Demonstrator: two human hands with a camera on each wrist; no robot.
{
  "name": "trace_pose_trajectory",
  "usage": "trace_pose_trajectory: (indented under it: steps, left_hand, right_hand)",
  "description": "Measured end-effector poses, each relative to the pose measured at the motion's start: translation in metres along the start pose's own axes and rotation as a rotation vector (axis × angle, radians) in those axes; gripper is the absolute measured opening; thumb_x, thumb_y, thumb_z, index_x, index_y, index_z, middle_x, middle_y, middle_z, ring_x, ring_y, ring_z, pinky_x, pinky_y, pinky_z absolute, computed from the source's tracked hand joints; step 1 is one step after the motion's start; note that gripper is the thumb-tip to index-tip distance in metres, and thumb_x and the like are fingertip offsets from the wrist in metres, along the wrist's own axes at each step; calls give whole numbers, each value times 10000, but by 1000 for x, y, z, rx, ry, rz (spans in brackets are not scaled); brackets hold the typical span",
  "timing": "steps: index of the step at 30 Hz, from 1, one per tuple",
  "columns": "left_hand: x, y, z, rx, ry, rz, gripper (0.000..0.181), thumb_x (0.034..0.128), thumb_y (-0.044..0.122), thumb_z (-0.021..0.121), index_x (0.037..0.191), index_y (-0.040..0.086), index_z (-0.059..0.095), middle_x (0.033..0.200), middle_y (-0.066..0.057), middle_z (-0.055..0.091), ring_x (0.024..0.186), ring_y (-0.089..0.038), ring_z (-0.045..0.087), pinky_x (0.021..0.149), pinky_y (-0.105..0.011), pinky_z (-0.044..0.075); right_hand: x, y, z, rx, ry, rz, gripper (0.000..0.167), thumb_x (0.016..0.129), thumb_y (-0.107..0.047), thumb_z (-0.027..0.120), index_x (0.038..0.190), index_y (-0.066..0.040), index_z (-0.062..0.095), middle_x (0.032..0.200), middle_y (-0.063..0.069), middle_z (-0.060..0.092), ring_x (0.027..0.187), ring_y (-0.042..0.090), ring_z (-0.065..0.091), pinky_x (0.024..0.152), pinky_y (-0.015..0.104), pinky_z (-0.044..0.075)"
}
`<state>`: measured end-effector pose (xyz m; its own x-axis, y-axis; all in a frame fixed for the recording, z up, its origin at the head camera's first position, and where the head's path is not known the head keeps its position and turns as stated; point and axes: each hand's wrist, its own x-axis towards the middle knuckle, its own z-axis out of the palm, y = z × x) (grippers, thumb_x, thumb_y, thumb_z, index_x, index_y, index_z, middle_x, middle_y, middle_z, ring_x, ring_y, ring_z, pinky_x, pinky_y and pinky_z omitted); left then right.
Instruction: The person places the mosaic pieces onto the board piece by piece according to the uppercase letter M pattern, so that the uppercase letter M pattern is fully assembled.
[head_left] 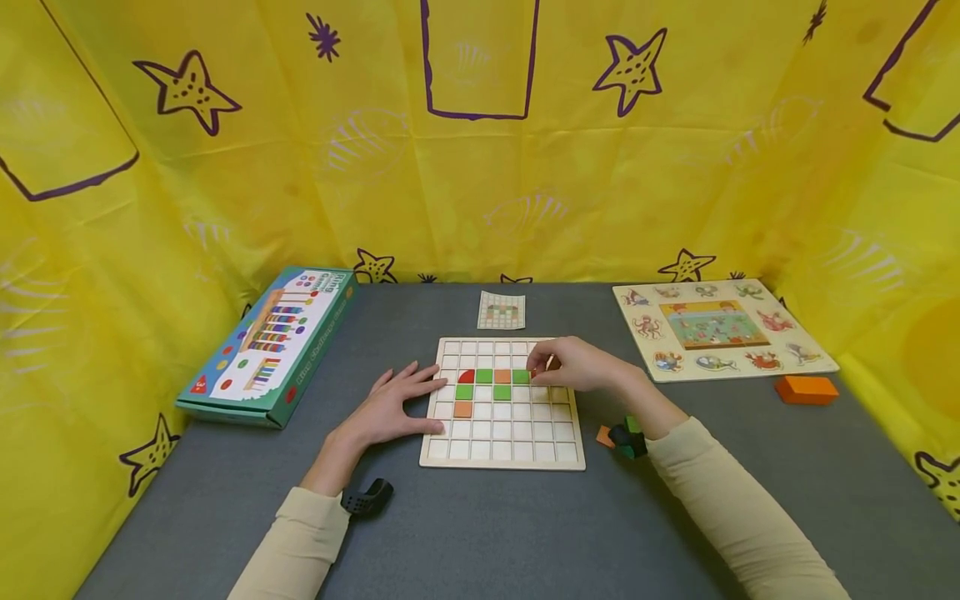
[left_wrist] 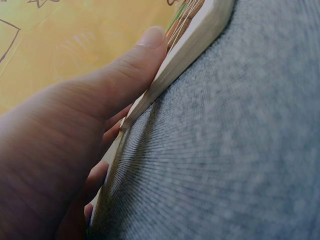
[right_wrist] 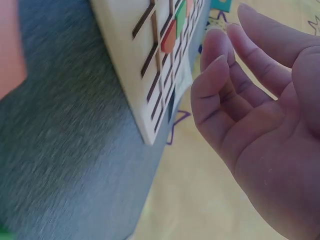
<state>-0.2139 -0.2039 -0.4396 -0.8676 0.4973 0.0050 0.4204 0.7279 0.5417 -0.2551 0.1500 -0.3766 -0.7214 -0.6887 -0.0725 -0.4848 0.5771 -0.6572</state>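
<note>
A pale wooden grid board (head_left: 492,451) lies on the grey table. Green tiles (head_left: 521,377), orange tiles (head_left: 462,409) and a red rounded tile (head_left: 467,377) sit in its squares. My left hand (head_left: 390,404) rests on the board's left edge with fingers spread; the left wrist view shows the thumb (left_wrist: 135,65) along the rim. Over the upper right squares is my right hand (head_left: 577,364), fingers bent loosely beside another red rounded tile (right_wrist: 169,37). In the right wrist view that tile lies on the board, and I see nothing between the fingertips.
Behind the board lies a small pattern card (head_left: 502,311). Loose tiles (head_left: 627,437) are heaped beside my right forearm. A game box (head_left: 277,346) stands at left, a picture puzzle board (head_left: 720,329) and an orange block (head_left: 806,390) at right. A black strap (head_left: 369,498) is near my left wrist.
</note>
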Motion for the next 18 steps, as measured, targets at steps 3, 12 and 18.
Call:
trace_pose_trajectory:
  steps: [3, 12, 18]
  left_hand:
    - [1, 0, 0, 1, 4, 1, 869, 795, 621, 775, 1504, 188, 522, 1598, -43, 376, 1511, -357, 179, 1162, -624, 28]
    - [0, 1, 0, 7, 0, 0, 863, 795, 621, 774, 1502, 191, 527, 1597, -43, 376, 1512, -356, 177, 1163, -625, 33]
    - [-1, 2, -1, 0, 0, 0, 862, 797, 612, 778, 1500, 180, 529, 1596, -51, 378, 1509, -363, 181, 1161, -626, 34]
  right_hand:
    - [-9, 1, -3, -5, 0, 2, 157, 948, -129, 723, 1062, -27, 692, 910, -25, 635, 835, 168, 592, 746, 331, 504]
    - [-35, 19, -4, 22, 16, 31, 139, 934, -96, 731, 1047, -29, 684, 857, -29, 625, 779, 159, 576, 718, 322, 492]
    - [-50, 29, -5, 26, 30, 33, 158, 933, -119, 741, 1046, -26, 683, 865, -35, 636, 786, 153, 572, 719, 324, 493]
